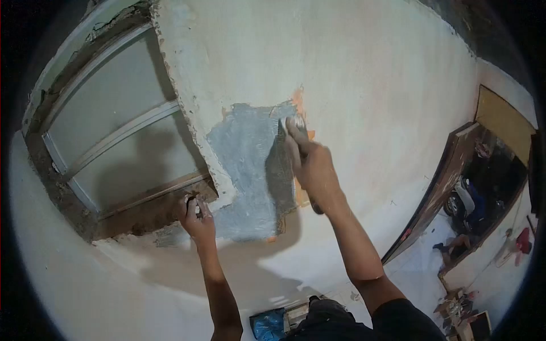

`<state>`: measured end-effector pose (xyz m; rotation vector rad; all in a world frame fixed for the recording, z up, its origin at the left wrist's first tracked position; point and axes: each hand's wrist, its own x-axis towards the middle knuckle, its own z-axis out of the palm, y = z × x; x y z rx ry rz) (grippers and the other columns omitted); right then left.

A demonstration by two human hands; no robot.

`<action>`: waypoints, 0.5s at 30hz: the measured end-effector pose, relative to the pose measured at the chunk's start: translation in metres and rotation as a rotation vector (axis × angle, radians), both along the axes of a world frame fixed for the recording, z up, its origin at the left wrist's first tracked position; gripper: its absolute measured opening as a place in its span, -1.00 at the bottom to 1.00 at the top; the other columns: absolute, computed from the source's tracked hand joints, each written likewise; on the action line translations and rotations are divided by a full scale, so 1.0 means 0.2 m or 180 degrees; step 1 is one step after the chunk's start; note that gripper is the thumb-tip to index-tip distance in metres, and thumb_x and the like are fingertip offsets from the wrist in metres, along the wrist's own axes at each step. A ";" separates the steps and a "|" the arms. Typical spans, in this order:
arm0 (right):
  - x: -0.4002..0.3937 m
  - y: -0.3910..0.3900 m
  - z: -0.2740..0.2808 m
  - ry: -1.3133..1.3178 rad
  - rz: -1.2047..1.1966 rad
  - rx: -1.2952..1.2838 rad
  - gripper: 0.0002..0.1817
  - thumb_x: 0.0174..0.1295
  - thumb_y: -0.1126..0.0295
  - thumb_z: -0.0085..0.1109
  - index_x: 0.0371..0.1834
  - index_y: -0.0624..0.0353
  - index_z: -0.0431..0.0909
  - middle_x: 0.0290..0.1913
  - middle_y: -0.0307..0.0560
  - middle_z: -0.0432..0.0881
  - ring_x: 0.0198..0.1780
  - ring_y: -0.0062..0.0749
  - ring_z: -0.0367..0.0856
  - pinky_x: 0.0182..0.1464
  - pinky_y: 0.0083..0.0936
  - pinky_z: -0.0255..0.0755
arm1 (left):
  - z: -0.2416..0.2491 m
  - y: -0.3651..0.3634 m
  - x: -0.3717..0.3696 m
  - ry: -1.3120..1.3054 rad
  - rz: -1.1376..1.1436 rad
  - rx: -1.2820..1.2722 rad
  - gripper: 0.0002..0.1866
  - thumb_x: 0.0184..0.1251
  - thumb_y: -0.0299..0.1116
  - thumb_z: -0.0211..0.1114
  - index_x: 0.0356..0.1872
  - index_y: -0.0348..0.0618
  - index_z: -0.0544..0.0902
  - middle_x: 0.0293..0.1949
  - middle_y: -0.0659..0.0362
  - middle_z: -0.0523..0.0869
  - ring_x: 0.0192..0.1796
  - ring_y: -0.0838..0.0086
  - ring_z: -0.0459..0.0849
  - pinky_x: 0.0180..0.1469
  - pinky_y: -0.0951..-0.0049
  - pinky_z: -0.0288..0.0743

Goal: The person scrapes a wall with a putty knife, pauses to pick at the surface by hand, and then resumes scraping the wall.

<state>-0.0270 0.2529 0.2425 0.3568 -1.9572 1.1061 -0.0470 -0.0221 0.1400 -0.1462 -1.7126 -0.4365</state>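
Observation:
My right hand is closed around a putty knife, its dark handle end poking out below the palm. The blade edge lies close to the wall, at the right side of a grey filler patch. Orange-brown edges show beside this patch. Near the lower corner of the window recess, my left hand has its fingers curled, with whitish material on them. What they hold, I cannot tell. Both hands cast shadows on the wall.
A framed window panel fills the recess on the left, with rough broken plaster edges. To the right stands an open wooden door, with a motorbike beyond it. Below are a blue plastic bag and assorted clutter.

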 end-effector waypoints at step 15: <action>0.02 0.05 0.11 -0.0468 0.0061 -0.0123 -0.63 0.39 0.30 0.06 0.23 0.07 0.49 -0.59 0.07 0.52 -0.64 -0.55 0.35 -0.47 -0.46 0.39 | -0.02 0.00 -0.02 0.0118 -0.0099 0.0147 -0.93 0.16 -0.52 0.31 -0.39 -0.32 0.62 -0.24 -0.01 0.59 -0.17 0.06 0.54 -0.07 0.15 0.40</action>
